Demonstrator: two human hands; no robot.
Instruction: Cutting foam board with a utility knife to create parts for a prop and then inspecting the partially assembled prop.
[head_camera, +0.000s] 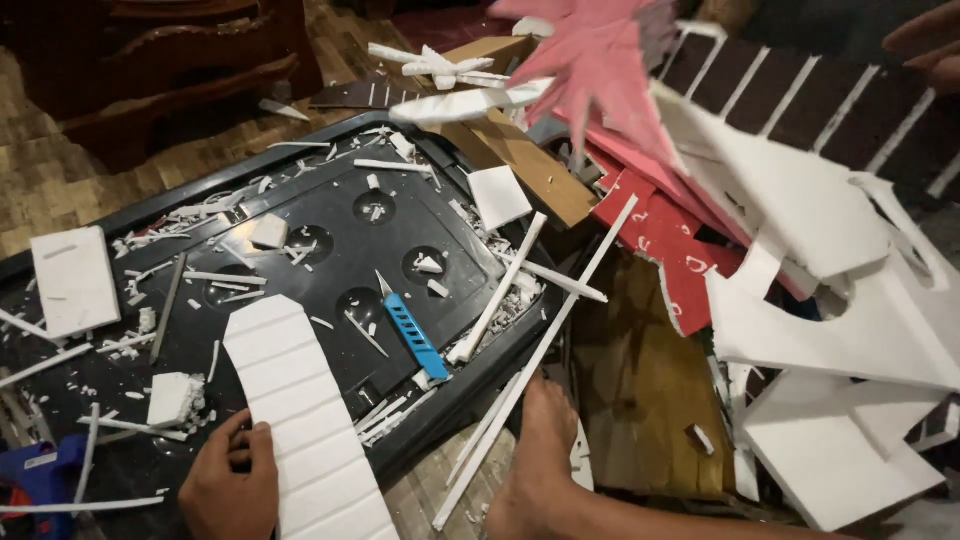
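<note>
Woven brown floor matting (40, 180) runs under everything, with dark carved wooden furniture (180, 60) at the top left. Largest on the floor is a black plastic lid with round dimples (330, 215), lying flat and tilted across the left and middle of the view, strewn with white foam crumbs and thin white foam strips (500, 290). To its right is a heap of big white foam board offcuts (800, 330), overlapping red and pink foam sheets (650, 215) and a dark panel crossed by white lines (800, 100); a brown cardboard piece (520, 160) sits between the heap and the lid, and a wooden board (640, 390) lies below the red sheet. A long white foam board strip with scored cross lines and a trimmed top end (300, 410) lies on the lid's lower part, reaching to the bottom edge. The left hand (230, 480) rests at the strip's left edge, fingers curled against it, thumb touching the foam; whether it truly grasps the strip cannot be told. A bare foot (540, 450) rests on the floor just right of the lid's lower edge. A white foam rectangle (75, 280) lies at the lid's left. A blue utility knife with its blade out (412, 330) lies untouched near the lid's middle. At the top right corner, fingertips of the right hand (925, 45) show; its grip cannot be told. A blue glue gun (40, 475) peeks in at the bottom left.
</note>
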